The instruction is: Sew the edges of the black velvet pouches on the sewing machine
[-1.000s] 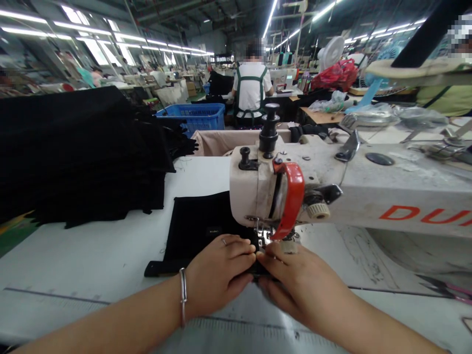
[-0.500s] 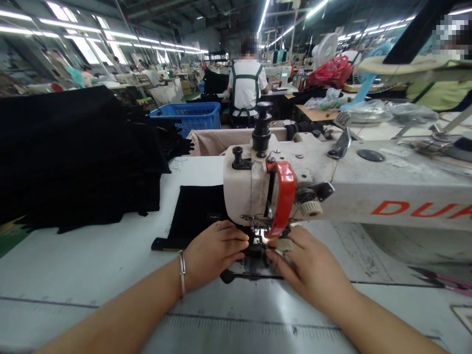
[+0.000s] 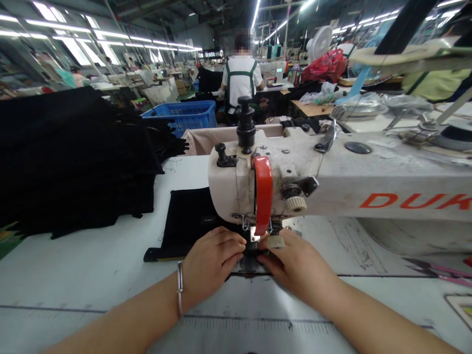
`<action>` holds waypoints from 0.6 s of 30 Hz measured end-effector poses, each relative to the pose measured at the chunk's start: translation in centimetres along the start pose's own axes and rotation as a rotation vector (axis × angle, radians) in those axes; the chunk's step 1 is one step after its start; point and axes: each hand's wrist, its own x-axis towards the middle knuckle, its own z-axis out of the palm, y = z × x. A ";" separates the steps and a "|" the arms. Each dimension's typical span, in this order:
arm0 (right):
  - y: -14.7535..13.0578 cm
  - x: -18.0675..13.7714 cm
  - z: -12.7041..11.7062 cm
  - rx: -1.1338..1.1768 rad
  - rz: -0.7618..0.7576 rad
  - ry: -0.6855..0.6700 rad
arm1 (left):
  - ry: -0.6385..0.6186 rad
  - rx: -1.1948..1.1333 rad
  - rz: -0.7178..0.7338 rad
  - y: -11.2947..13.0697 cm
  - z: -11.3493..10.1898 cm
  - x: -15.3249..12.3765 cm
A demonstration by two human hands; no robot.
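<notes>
A white sewing machine (image 3: 332, 187) with a red guard (image 3: 263, 194) stands in front of me on the white table (image 3: 84, 275). A black fabric piece (image 3: 186, 221) lies flat under its needle and reaches out to the left. My left hand (image 3: 210, 263), with a bangle on the wrist, rests on the fabric just left of the presser foot, its fingers curled and pressing down. Just right of the foot my right hand (image 3: 298, 268) pinches the fabric's near edge, fingertips almost meeting the left hand's.
A tall stack of black fabric (image 3: 73, 157) fills the left of the table. Behind stand a blue basket (image 3: 184, 115) and a beige bin (image 3: 221, 135). A person in a white shirt (image 3: 241, 81) sits at a far bench. Scissors (image 3: 438, 268) lie at the right.
Both hands have stayed at the needle and shifted slightly, guiding the black fabric. My view has swung a little, so the machine head now sits further left.
</notes>
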 end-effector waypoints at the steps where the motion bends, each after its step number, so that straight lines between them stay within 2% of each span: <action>1: 0.0 0.1 0.2 0.015 -0.011 0.011 | 0.001 -0.002 -0.002 0.1 0.1 0.0; 7: -0.3 0.3 0.7 0.046 -0.115 0.073 | 0.015 0.007 -0.031 0.5 0.2 0.0; 11: -0.3 0.1 1.1 0.042 -0.096 0.082 | -0.004 0.003 -0.059 0.8 0.3 0.1; 18: 0.0 -0.3 1.4 0.005 -0.071 0.081 | -0.001 -0.015 -0.020 0.2 0.5 0.3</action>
